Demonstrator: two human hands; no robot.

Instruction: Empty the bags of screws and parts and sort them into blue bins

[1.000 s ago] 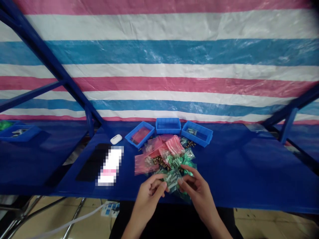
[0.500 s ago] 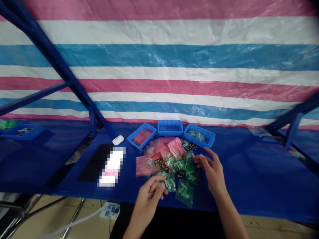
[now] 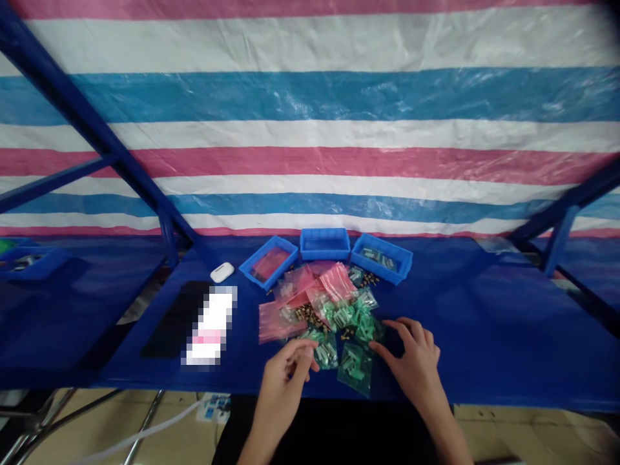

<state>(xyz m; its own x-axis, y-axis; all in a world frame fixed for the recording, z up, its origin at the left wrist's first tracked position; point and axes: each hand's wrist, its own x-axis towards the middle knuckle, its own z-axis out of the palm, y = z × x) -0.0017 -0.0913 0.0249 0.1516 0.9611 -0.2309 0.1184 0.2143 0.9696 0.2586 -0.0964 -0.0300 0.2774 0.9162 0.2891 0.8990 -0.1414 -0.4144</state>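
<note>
My left hand point(image 3: 289, 374) is closed, its fingers curled in beside a clear bag of small metal pieces point(image 3: 325, 352). Whatever its fingertips hold, if anything, is hidden. On the right of the pile my right hand point(image 3: 415, 352) is open, thumb and fingers spread at the edge of a bag with green pieces point(image 3: 364, 326). Its fingertips seem to reach that bag's edge; firm contact cannot be made out. Nearer the front edge lies another clear bag with green pieces point(image 3: 355, 368). Pink zip bags point(image 3: 283, 323) and loose brass-coloured parts point(image 3: 310, 316) form the rest of the pile.
Behind the pile stand three blue bins: the left bin point(image 3: 247, 270) has pink bags inside, the middle bin point(image 3: 325, 252), and the right bin point(image 3: 404, 274) with metal pieces. A white oval device point(image 3: 222, 272) and a dark flat object point(image 3: 169, 323) lie leftward. Blue frame posts point(image 3: 140, 184) flank the table.
My right hand has come down and toward the front, and its fingers have spread around the edge of the green bag. The left hand stays nearly in place. The view has shifted slightly.
</note>
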